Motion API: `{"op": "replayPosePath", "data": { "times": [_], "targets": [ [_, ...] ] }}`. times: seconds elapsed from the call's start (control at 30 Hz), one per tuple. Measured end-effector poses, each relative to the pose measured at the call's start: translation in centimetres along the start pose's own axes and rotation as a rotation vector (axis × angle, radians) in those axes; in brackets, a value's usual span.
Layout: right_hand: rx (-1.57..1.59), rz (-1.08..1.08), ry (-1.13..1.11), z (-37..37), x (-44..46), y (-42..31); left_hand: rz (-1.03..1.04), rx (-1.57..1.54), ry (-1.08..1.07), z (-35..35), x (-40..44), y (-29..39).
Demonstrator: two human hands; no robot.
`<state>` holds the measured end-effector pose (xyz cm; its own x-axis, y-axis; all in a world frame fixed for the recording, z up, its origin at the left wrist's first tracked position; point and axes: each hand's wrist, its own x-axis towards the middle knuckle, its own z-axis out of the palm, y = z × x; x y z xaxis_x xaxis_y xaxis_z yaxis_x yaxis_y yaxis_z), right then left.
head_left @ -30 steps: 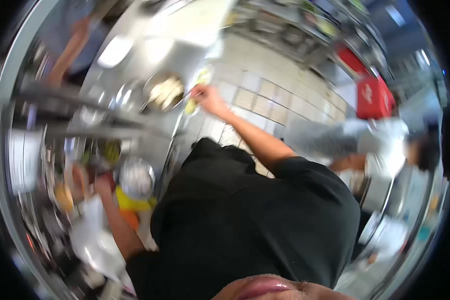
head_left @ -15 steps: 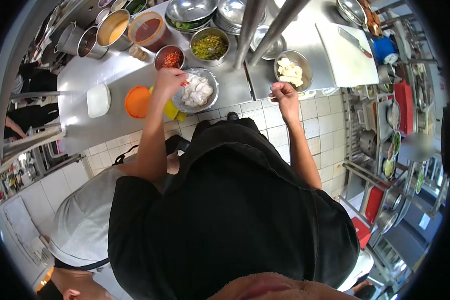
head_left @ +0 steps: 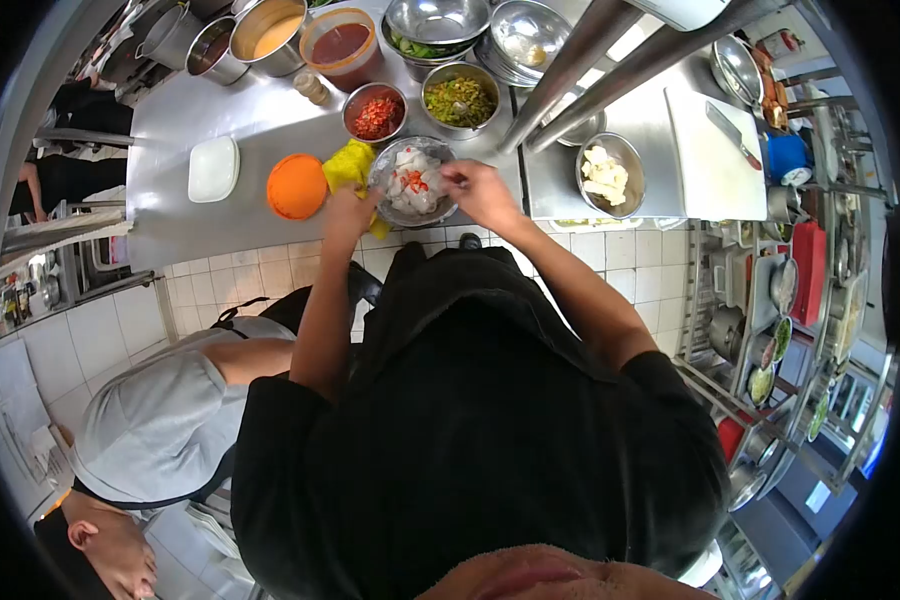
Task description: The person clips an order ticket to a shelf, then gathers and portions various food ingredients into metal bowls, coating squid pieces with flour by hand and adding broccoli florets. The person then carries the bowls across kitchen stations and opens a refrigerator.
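A metal bowl [head_left: 410,216] holds pale, wet, whitish pieces [head_left: 407,163] with chopped red pepper [head_left: 416,181] on top. My right hand [head_left: 484,192] is at the bowl's right rim, fingers pinched together over the contents; whatever they hold is too small to make out. Left of the bowl, my left hand [head_left: 348,214] is curled on a yellow cloth [head_left: 348,162], close to the rim. Behind stands a smaller bowl of chopped red pepper [head_left: 376,117]. To the right, another metal bowl holds creamy pale chunks [head_left: 604,176].
An orange lid [head_left: 296,187] and white dish [head_left: 214,169] lie left. Behind are a pot of chopped green vegetables [head_left: 459,102] and a tub of reddish-brown sauce [head_left: 341,45]. Metal posts [head_left: 570,82] rise mid-counter. A knife [head_left: 733,134] rests on the cutting board [head_left: 715,165]. Someone in grey [head_left: 160,410] is at my left.
My left hand has dropped from above the bowl to the yellow cloth, leaving red pepper on the whitish pieces. My right hand has moved left from the creamy chunks to this bowl.
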<state>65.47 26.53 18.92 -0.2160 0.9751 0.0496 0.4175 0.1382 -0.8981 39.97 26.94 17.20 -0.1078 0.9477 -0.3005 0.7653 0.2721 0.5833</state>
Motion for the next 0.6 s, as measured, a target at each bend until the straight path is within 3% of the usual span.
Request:
{"op": "replayPosePath", "data": {
  "times": [0.13,0.2,0.3,0.43,0.47,0.57,0.6],
  "targets": [
    [-0.574,-0.102,0.008,5.9,3.3,-0.8,-0.217,-0.738,-0.177,2.0,-1.9,0.3],
    [-0.713,-0.156,-0.012,7.8,3.1,0.0,-0.217,-0.772,-0.139,2.6,-1.9,0.4],
    [-0.680,0.014,-0.298,7.5,4.0,0.6,-0.203,-0.801,-0.139,2.4,-2.3,0.5],
    [-0.699,0.060,-0.355,5.3,5.8,-0.1,-0.203,-0.712,-0.156,3.1,-1.2,-0.3],
    [-0.654,0.166,-0.387,3.1,5.6,-3.8,-0.207,-0.680,-0.155,3.3,-1.3,-0.3],
    [-0.561,-0.148,-0.266,2.7,4.4,0.1,-0.211,-0.843,-0.176,3.2,-1.5,0.7],
    [-0.485,-0.098,-0.328,2.1,4.8,0.7,-0.207,-0.839,-0.200,3.2,-1.4,0.7]
  ]
}}
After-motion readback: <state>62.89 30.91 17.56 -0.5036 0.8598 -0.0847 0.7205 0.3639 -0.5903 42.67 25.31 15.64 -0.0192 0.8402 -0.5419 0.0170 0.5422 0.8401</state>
